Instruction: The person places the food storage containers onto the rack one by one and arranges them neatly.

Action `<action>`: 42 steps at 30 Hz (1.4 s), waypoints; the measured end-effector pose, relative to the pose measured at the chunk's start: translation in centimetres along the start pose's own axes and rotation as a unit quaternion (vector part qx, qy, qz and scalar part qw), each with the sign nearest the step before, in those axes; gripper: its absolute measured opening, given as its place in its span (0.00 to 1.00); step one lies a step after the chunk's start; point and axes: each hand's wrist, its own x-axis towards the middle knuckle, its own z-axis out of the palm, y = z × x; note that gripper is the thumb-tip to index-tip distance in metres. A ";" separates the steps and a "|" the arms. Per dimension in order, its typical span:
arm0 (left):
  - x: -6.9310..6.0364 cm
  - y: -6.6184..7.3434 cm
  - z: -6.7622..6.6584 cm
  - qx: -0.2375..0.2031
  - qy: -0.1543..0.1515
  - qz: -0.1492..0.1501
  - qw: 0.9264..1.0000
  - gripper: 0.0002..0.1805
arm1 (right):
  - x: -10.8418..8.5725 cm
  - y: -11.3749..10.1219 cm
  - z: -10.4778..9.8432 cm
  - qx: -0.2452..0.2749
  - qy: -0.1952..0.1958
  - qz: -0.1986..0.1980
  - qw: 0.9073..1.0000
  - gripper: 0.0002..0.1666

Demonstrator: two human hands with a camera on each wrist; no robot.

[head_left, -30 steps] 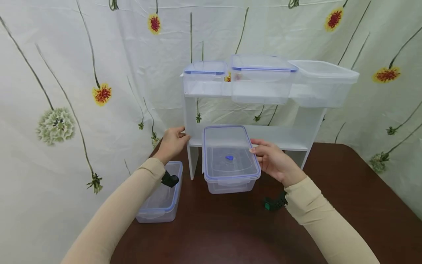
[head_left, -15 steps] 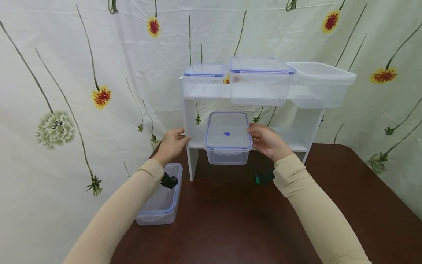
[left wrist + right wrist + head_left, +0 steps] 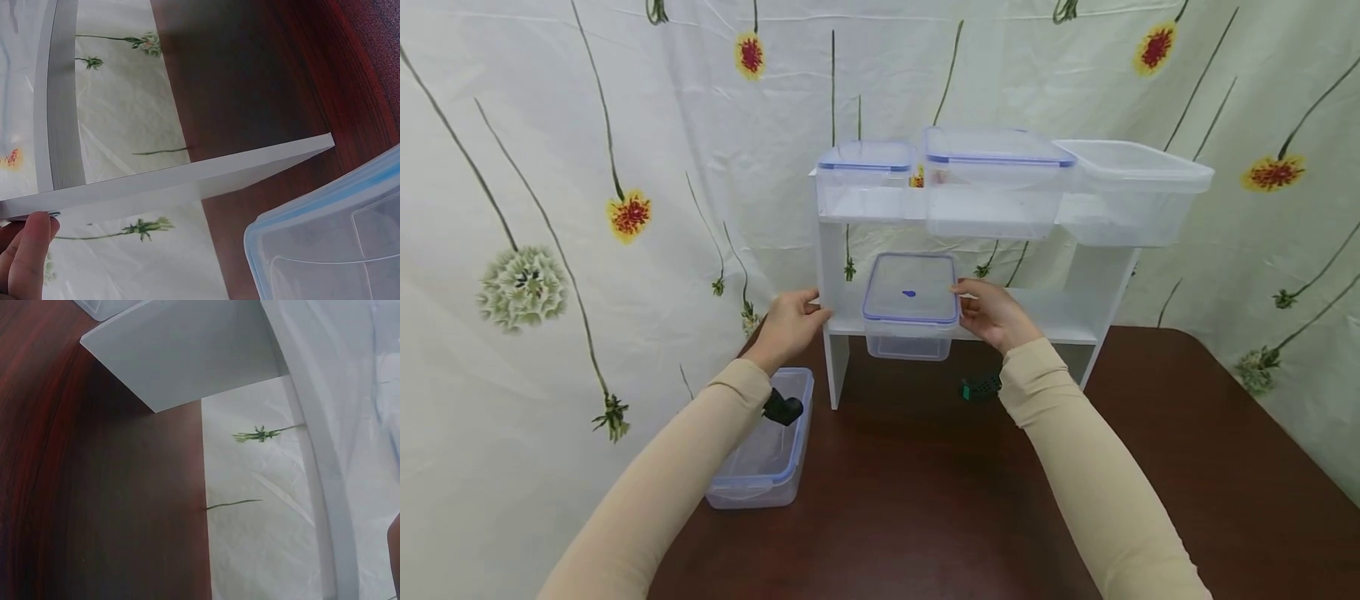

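A clear lidded food storage container (image 3: 910, 300) with a blue seal stands at the middle level of the white shelf (image 3: 1037, 317), its front jutting past the board. My right hand (image 3: 996, 312) pinches its right edge, thumb on top of the lid. Whether the base rests on the board is hard to tell. Only a sliver of the right hand (image 3: 394, 550) shows in the right wrist view. My left hand (image 3: 790, 327) touches the outer face of the shelf's left side panel (image 3: 262, 159), fingertips against it; in the left wrist view no finger wraps round the inner side.
On the top board stand a small lidded container (image 3: 865, 179), a larger lidded one (image 3: 996, 187) and a white-rimmed one (image 3: 1131, 196). Another blue-sealed container (image 3: 760, 458) sits on the dark wooden table (image 3: 910, 517), left of the shelf. A flowered curtain (image 3: 685, 108) hangs behind.
My right hand has moved the container away from me and up, from before the shelf to its middle level, then slightly left. The left hand stays at the side panel.
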 end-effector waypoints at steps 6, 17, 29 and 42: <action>0.1 0.1 -0.2 -0.001 -0.004 -0.004 1.000 0.30 | 1.0 0.1 0.6 0.004 0.009 0.006 1.000 0.21; 0.4 0.5 -0.5 -0.005 -0.008 0.003 1.000 0.32 | 1.9 -0.1 2.0 -0.023 -0.014 0.003 1.000 0.33; 0.3 0.2 -0.3 -0.010 -0.004 0.007 1.000 0.30 | 2.1 0.4 3.2 -0.030 -0.024 -0.003 0.999 0.03; -0.4 -0.3 -0.4 -0.007 -0.010 0.002 1.000 0.33 | 2.5 1.4 4.1 -0.054 -0.024 0.013 0.998 0.03</action>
